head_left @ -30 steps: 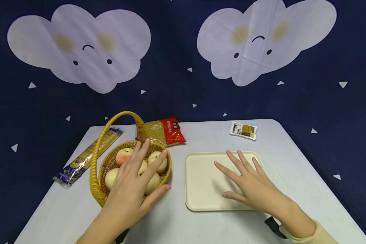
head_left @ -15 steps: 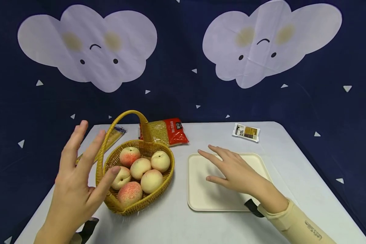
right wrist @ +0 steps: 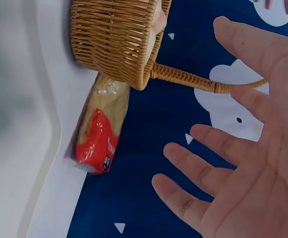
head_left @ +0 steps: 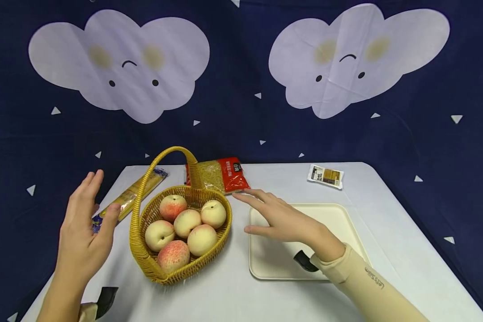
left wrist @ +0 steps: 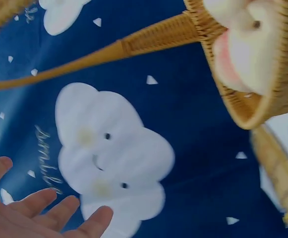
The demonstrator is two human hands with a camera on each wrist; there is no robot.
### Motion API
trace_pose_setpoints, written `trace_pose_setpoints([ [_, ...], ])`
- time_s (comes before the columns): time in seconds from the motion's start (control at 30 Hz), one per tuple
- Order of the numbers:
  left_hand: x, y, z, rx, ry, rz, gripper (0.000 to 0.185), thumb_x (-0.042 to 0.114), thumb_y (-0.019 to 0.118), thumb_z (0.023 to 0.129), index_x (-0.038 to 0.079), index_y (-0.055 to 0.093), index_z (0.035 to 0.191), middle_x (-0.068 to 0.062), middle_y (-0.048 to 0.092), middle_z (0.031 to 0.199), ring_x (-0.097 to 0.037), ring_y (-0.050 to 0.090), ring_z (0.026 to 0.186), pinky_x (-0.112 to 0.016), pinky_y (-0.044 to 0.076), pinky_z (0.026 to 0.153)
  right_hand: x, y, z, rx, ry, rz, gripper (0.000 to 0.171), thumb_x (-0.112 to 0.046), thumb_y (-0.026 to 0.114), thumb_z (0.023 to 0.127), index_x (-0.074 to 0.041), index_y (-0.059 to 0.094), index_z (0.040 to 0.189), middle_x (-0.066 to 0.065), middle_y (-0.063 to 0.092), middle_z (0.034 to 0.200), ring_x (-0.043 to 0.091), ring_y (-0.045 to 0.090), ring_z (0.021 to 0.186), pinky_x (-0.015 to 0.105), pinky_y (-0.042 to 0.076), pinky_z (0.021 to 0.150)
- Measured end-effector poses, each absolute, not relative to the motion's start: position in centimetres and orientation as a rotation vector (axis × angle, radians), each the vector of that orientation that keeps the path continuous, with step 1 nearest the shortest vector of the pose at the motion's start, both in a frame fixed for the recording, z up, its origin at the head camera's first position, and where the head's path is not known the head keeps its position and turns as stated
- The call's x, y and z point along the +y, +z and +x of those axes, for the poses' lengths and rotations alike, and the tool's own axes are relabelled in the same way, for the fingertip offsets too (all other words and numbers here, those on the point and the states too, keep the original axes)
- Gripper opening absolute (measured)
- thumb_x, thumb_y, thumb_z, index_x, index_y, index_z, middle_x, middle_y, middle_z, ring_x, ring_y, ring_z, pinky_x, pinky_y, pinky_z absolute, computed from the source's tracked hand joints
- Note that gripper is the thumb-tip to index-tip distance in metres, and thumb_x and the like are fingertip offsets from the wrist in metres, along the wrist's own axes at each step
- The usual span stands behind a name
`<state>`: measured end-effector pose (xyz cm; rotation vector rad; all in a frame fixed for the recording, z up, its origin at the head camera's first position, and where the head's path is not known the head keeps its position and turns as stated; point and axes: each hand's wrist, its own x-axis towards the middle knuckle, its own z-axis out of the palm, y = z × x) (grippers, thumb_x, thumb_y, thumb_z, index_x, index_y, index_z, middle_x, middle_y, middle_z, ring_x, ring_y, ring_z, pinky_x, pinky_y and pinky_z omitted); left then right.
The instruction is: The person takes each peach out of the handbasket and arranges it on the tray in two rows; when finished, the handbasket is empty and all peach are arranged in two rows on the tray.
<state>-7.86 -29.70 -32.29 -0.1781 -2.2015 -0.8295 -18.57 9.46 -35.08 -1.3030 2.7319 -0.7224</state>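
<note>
A yellow wicker basket [head_left: 142, 250] with a tall arched handle stands at the middle left of the table and holds several peaches [head_left: 187, 222]. My left hand [head_left: 84, 228] hovers open to the left of the basket, fingers up, touching nothing. My right hand [head_left: 279, 217] is open, fingers spread, reaching leftward above the left edge of a cream tray [head_left: 346, 223] toward the basket's right rim. The right wrist view shows the basket wall [right wrist: 114, 34] and my open palm [right wrist: 248, 163]. In the left wrist view the basket [left wrist: 262, 94] and a peach [left wrist: 238, 44] appear.
A red and clear packet of grain [head_left: 221, 173] lies behind the basket. A long blue spaghetti pack [head_left: 124, 199] lies at the far left. A small brown and white packet [head_left: 325, 175] lies at the back right. The table [head_left: 233, 299] is white, with a dark cloud-print backdrop behind.
My left hand lifted off the peaches and swung out to the left of the basket. My right hand moved left off the tray's middle toward the basket.
</note>
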Motion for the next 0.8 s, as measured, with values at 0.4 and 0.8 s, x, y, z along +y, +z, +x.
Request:
trace_pose_setpoints([
  [0.4,-33.6,-38.0,-10.8,-2.535,-1.249,-0.186,0.074,0.015,0.058,0.112,0.032,0.021,0.173,-0.025,0.033,0.171,0.021,0.040,0.129,0.001,0.040,0.092,6.3,-36.2,-22.5,2.542,-0.863,-1.312,0.071,-0.029,0.075,0.103,-0.014,0.044,0.164,0.007,0.049,0.165,0.033,0.049,0.151,0.053,0.039,0.125],
  [0.8,-34.1,-43.1,-12.7,-2.586,-1.815,0.002,0.078,0.023,0.059,0.111,0.036,0.014,0.173,-0.023,0.016,0.176,-0.028,0.032,0.151,-0.011,0.041,0.093,2.4,-35.8,-26.5,2.197,-1.054,-1.182,0.075,-0.023,0.078,0.100,-0.014,0.042,0.165,0.016,0.049,0.165,0.038,0.058,0.142,0.053,0.046,0.119],
])
